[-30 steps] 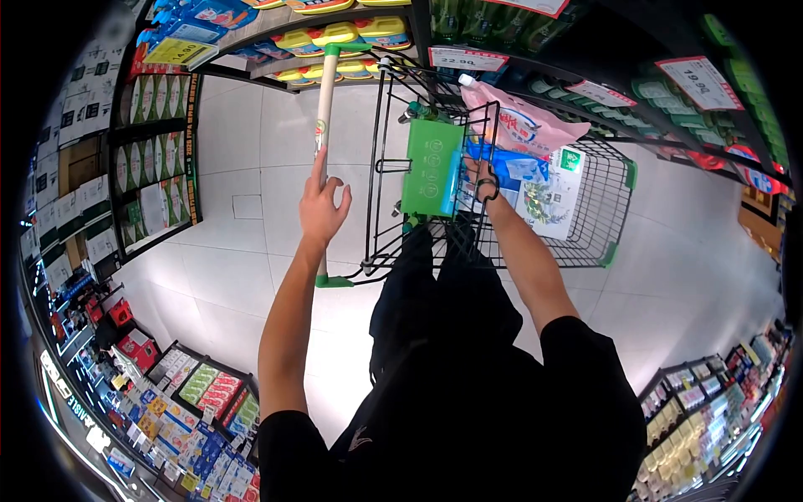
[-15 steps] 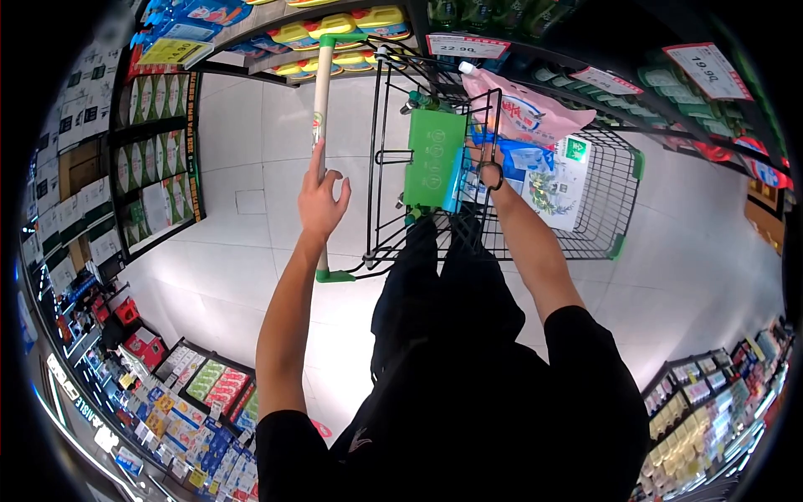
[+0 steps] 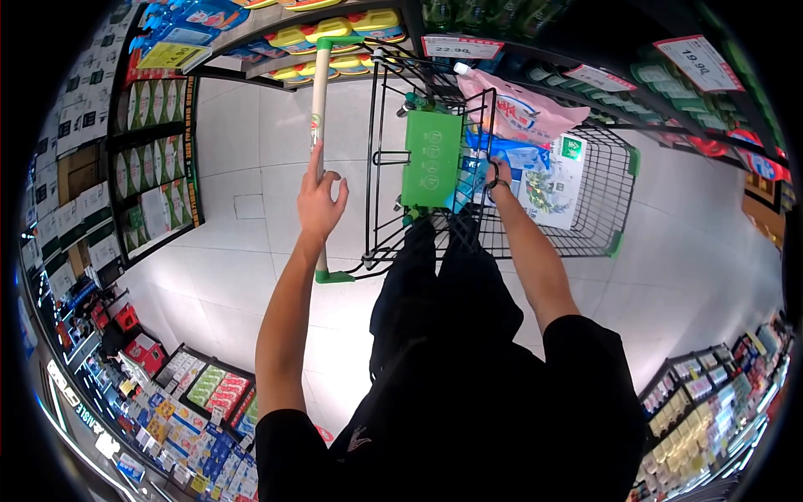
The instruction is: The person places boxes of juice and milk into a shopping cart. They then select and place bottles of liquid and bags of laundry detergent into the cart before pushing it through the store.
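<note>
My left hand (image 3: 319,199) lies over the pale handle (image 3: 319,100) of a shopping cart, its index finger stretched along the bar, the thumb apart and the other fingers loosely bent. Inside the black wire cart (image 3: 598,238), my right hand (image 3: 501,175), a dark band near it, is closed at a light blue package (image 3: 466,191); its fingertips are partly hidden. A blue plastic pack (image 3: 523,156) sits just beyond it. Beside these are a white printed pack (image 3: 558,188) and a large pink bag (image 3: 527,109). The green seat panel (image 3: 432,159) stands left of the right hand.
Shelves of dark green bottles (image 3: 669,88) with price tags run along the far right. Yellow-topped bottles (image 3: 335,58) line the shelf ahead. Boxed goods (image 3: 159,155) are stacked at left, and display stands (image 3: 217,385) are behind on both sides.
My right hand has shifted slightly right and down within the cart, and the light blue package now leans at a slant. My left hand stays over the handle.
</note>
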The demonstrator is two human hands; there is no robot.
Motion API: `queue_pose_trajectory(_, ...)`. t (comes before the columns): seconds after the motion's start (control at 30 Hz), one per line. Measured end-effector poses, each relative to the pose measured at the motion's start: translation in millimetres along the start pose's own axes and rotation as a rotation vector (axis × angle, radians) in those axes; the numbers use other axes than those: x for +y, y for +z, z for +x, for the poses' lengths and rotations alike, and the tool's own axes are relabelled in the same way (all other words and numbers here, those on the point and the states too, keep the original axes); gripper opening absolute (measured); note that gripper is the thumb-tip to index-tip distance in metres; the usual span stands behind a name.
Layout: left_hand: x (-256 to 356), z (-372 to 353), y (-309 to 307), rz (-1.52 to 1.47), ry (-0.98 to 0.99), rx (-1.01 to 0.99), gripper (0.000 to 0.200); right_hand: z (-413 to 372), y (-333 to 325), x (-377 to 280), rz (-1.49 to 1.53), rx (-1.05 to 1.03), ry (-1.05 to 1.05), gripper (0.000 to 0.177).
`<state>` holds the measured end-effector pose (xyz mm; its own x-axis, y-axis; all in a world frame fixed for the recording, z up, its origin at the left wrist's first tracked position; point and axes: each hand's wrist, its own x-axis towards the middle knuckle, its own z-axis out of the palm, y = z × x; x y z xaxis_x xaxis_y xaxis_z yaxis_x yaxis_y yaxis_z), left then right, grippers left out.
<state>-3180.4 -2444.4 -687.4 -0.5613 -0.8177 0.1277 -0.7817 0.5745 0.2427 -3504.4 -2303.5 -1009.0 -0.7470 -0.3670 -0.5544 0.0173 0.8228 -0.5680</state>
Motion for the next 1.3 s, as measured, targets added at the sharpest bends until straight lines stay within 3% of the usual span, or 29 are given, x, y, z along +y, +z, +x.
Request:
queue_pose_trajectory(0.03, 1, 0, -1, -0.010, -0.016, -0.012, 0.007, 6, -1, 22, 0.000, 0.002, 0.000, 0.053)
queue_pose_trajectory(0.1, 2, 0, -2, -0.022, -0.031, -0.025, 0.007, 14, -3, 64, 0.452, 0.023, 0.350, 0.052)
queue_pose_trajectory(0.23, 0, 0, -1, -0.032, -0.036, -0.030, 0.008, -19, -71, 64, 0.691, 0.165, 0.475, 0.052)
queue_pose_trajectory(0.37, -3, -1, 2, -0.034, -0.011, -0.016, 0.009, -40, -139, 46, 0.666, 0.060, 0.304, 0.049)
queue_pose_trajectory(0.47, 2, 0, -1, -0.028, 0.006, -0.003, 0.009, -57, -186, 19, 0.717, -0.209, 0.182, 0.062)
queue_pose_trajectory(0.5, 2, 1, 0, -0.036, 0.021, -0.006, 0.009, -65, -200, 3, 0.723, -0.193, 0.185, 0.062)
queue_pose_trajectory(0.6, 0, 0, 3, -0.014, 0.067, 0.037, 0.009, -80, -224, -32, 0.642, -0.312, 0.035, 0.050)
queue_pose_trajectory(0.7, -1, -1, 4, -0.020, 0.079, 0.034, 0.009, -83, -240, -50, 0.619, -0.395, -0.078, 0.049)
queue_pose_trajectory(0.97, 5, -4, 3, 0.003, 0.051, -0.006, 0.010, -140, -289, -132, 0.728, -0.347, -0.206, 0.039)
queue_pose_trajectory(1.13, 3, -3, 0, 0.000, -0.009, -0.031, 0.011, -179, -282, -166, 0.882, -0.307, -0.300, 0.028)
queue_pose_trajectory(1.3, 1, -4, 2, 0.018, 0.037, 0.019, 0.012, -215, -287, -199, 0.982, -0.345, -0.376, 0.029)
